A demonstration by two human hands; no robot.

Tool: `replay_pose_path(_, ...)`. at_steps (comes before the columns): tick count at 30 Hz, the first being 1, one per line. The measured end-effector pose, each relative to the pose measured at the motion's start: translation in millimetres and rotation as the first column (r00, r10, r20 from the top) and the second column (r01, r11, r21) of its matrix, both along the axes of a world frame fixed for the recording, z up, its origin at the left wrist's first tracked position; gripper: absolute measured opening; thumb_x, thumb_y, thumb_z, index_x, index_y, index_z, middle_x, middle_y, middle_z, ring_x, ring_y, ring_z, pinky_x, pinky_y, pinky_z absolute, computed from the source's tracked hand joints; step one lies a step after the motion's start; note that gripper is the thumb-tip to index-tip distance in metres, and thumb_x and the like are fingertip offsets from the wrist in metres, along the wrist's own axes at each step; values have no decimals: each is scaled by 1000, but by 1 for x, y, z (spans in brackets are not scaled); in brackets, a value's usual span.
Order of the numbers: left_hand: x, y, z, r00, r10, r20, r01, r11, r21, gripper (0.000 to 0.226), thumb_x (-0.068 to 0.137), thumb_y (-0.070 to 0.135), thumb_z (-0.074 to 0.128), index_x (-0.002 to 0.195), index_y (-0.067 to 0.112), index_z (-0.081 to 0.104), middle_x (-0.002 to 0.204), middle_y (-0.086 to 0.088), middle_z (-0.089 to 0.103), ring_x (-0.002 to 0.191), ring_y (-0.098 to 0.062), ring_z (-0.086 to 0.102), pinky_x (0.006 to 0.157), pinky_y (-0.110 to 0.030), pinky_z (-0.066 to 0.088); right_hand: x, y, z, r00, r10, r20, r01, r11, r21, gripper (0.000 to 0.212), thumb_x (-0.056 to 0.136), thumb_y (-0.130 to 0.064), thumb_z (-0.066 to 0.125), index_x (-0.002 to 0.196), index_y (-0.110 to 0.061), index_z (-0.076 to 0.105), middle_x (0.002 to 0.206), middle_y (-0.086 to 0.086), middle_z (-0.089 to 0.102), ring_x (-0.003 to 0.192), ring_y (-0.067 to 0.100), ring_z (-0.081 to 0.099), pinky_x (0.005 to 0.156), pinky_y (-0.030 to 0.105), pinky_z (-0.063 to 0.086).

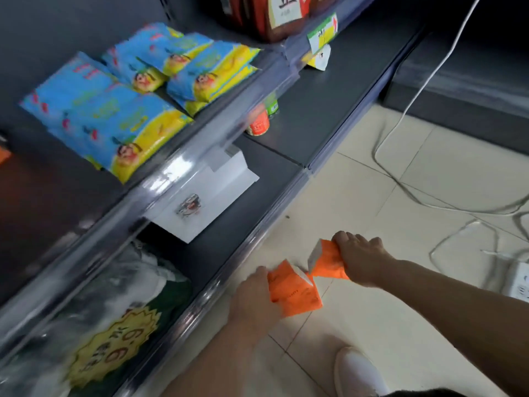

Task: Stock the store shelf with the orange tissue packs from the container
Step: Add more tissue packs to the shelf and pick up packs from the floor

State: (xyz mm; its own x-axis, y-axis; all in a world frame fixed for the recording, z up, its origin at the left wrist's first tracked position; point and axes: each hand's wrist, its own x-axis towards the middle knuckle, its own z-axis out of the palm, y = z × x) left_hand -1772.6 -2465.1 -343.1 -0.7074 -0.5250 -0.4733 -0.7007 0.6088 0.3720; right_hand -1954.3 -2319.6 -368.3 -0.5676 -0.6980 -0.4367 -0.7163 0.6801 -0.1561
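Note:
My left hand (254, 299) grips an orange tissue pack (294, 293) low over the tiled floor, just off the front edge of the bottom shelf (257, 179). My right hand (360, 253) holds a second orange tissue pack (326, 262) a little higher and to the right. The two packs almost touch at their corners. The container is out of view. A sliver of orange (4, 154) shows at the far left edge of the middle shelf.
Blue and yellow packs (114, 110) lie on the middle shelf. A white box (206, 196), an orange can (259, 124) and a bagged item with a yellow price sticker (111, 351) sit on the bottom shelf. White cables (400, 179) and a power strip (519, 282) lie on the floor. My white shoe (357, 373) is below.

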Motion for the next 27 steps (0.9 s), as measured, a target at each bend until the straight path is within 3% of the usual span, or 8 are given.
replay_pose_path(4,26,1,57,989,48,-139,-55,997,-52,36,75,33,69,105,19,54,102,1,65,99,-19,62,86,-34,50,15,-18,76,988,147,-50,-151,984,-92,40,88,-22,52,126,-26,42,117,-4,53,109,19,53,86,38,39)
replay_pose_path(6,39,4,88,975,63,-212,-99,982,-163,36,80,29,63,110,12,52,111,-4,60,107,-22,56,91,-36,46,30,-24,113,979,176,-105,-189,973,-135,39,90,-28,53,128,-26,42,118,-1,50,112,20,52,89,38,40)
replay_pose_path(9,63,8,134,936,136,-324,-233,931,-281,37,88,26,54,117,6,44,118,-11,51,114,-29,48,94,-36,40,57,-27,169,959,181,-219,-224,956,-191,42,90,-31,54,130,-25,41,123,2,46,117,23,47,91,38,40)
replay_pose_path(14,100,0,207,860,187,-474,-345,899,-271,32,88,20,53,115,8,43,114,-15,58,109,-35,54,87,-39,42,108,-31,244,912,130,-388,-263,913,-312,43,88,-28,49,130,-24,41,125,2,46,120,23,45,94,39,39)
replay_pose_path(16,114,-7,236,858,156,-490,-348,878,-329,29,87,20,56,111,9,45,111,-15,60,106,-36,55,84,-39,42,126,-35,268,903,116,-413,-278,891,-358,43,86,-29,51,128,-24,41,124,1,46,119,23,45,94,39,38)
replay_pose_path(20,140,-27,283,873,122,-472,-384,770,-510,31,86,15,56,115,8,48,120,-12,50,115,-32,44,96,-40,39,154,-48,310,871,136,-471,-339,861,-379,45,84,-31,53,127,-24,40,124,0,47,121,22,43,93,40,35)
replay_pose_path(27,150,-99,327,868,57,-493,-398,673,-623,47,80,16,63,126,14,52,122,-12,60,116,-31,50,103,-34,32,167,-104,341,861,185,-474,-428,767,-478,46,83,-24,54,128,-23,43,124,3,40,122,25,38,96,40,35)
